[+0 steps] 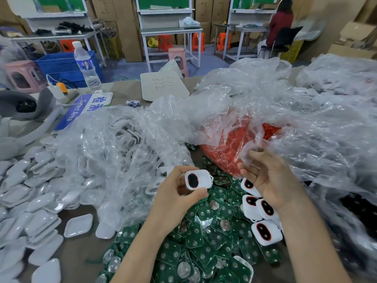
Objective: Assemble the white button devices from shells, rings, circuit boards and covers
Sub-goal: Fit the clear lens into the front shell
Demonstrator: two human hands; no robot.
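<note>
Step in hand, by my reading: ring-fitting. My left hand (179,193) grips one white shell (199,179), thumb curled under it and fingers round its far edge, and holds it above the near table with its face towards the camera. The shell is a rounded square with a dark oval opening. Red shows at the oval's rim, mostly low and on the left, so I judge a ring is in but perhaps not seated all round.

My right hand (267,178) hangs just beside it with the fingers loosely spread and the fingertips (253,154) against the film of the ring bag (230,144). I see nothing held in it.

Three or four ringed shells (265,209) lie under that wrist on the heap of green circuit boards (204,231). White covers (40,201) are piled well to the left.

Next move, as I judge it:
- Press the ring home evenly.
- Then either drop this shell with the others or pick a single board. The boards overlap closely, so that needs a clean pinch on one edge.
</note>
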